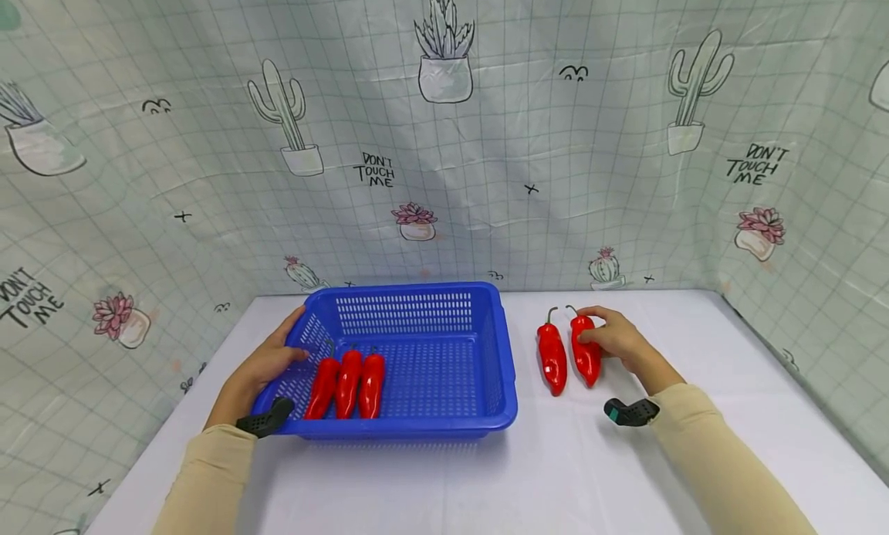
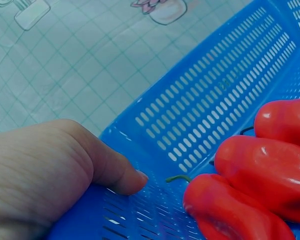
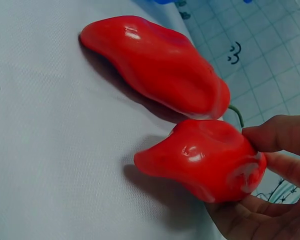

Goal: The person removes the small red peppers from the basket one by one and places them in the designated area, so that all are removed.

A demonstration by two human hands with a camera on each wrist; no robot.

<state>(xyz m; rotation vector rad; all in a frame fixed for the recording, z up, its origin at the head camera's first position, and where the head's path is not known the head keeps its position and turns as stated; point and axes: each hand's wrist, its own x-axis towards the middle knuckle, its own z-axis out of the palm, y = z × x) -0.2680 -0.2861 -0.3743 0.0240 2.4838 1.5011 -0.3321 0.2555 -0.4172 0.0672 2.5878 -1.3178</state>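
My left hand (image 1: 262, 364) grips the left rim of a blue plastic basket (image 1: 410, 424), thumb over the inner wall and the other fingers outside. Inside the basket, three red chili peppers lie side by side at the left: a left one (image 1: 322, 388), a middle one (image 1: 348, 384) and a right one (image 1: 372, 387). Over to the right, my right hand (image 1: 620, 337) pinches a red chili pepper (image 3: 205, 160) near its stem end, thumb on one side and fingers on the other. Just left of it, another red chili pepper (image 1: 552, 359) lies on the table, stem pointing away from me.
White cloth covers the table (image 1: 556, 473). Behind and at both sides hangs a curtain (image 1: 486, 157) with a grid and cactus print, meeting the table's back edge. Black wrist devices sit on my left wrist (image 1: 266, 419) and right wrist (image 1: 630, 412).
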